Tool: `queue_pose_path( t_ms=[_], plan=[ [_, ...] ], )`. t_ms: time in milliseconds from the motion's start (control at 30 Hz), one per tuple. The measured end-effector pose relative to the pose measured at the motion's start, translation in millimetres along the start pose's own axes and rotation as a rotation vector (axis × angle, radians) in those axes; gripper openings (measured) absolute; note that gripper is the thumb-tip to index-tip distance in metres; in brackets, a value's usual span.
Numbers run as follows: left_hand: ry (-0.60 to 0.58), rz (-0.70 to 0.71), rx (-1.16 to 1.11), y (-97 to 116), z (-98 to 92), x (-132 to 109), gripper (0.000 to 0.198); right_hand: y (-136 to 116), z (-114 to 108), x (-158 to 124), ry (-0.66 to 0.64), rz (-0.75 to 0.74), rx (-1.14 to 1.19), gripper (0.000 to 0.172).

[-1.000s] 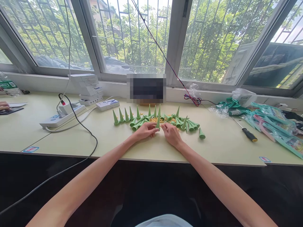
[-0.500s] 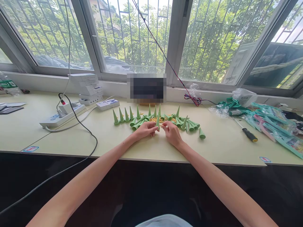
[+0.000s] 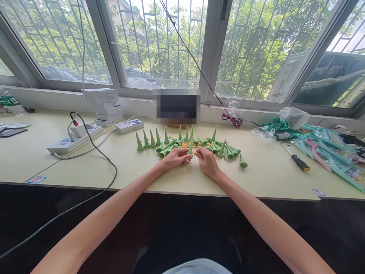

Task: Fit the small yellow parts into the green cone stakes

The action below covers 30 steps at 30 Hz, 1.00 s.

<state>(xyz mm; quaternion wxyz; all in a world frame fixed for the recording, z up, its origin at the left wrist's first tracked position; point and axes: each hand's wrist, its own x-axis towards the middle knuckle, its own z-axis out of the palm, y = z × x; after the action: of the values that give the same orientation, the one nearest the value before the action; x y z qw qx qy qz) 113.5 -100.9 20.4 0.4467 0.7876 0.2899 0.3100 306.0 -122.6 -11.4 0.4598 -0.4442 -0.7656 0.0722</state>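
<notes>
My left hand [image 3: 173,158] is closed round the base of a pointed green cone [image 3: 190,147], which stands upright in its fingers. Facing it, my right hand [image 3: 208,163] pinches a small yellowish piece [image 3: 194,153] close to the cone's lower side. Whether the piece touches the cone is too small to tell. Behind my hands lies a heap of small yellow pieces [image 3: 186,145], partly hidden. Several green cones [image 3: 139,142] stand upright at the left and back. Others, such as a fallen cone [image 3: 243,161], lie on their sides at the right.
On the table [image 3: 270,175], a screwdriver [image 3: 299,161] and plastic-wrapped teal items [image 3: 327,152] lie at the right. A power strip [image 3: 74,140], stacked white boxes [image 3: 105,106] and a black cable [image 3: 110,163] crossing the front edge occupy the left. A blurred dark object [image 3: 178,106] stands behind.
Very little differs. The fingers of my left hand have shifted slightly beneath the cone; both hands stay in the same place, holding the same things.
</notes>
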Motion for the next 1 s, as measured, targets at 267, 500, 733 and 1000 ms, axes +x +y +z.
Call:
queue_pose_path(
  t_ms=[267, 500, 733, 1000],
  plan=[
    [0.006, 0.014, 0.016, -4.6, -0.2, 0.3, 0.037, 0.1, 0.2, -0.1, -0.002, -0.028, -0.028, 0.024],
    [0.052, 0.035, 0.020, -14.7, 0.7, 1.3, 0.042, -0.6, 0.4, -0.2, -0.012, -0.007, -0.063, 0.028],
    [0.073, 0.025, 0.007, -15.1, 2.2, 1.2, 0.052, -2.2, 0.5, -0.1, -0.041, 0.026, -0.132, 0.031],
    [0.084, 0.021, 0.000, -12.2, 3.1, 1.3, 0.054, -2.1, 0.5, -0.1, -0.057, 0.037, -0.120, 0.034]
  ],
)
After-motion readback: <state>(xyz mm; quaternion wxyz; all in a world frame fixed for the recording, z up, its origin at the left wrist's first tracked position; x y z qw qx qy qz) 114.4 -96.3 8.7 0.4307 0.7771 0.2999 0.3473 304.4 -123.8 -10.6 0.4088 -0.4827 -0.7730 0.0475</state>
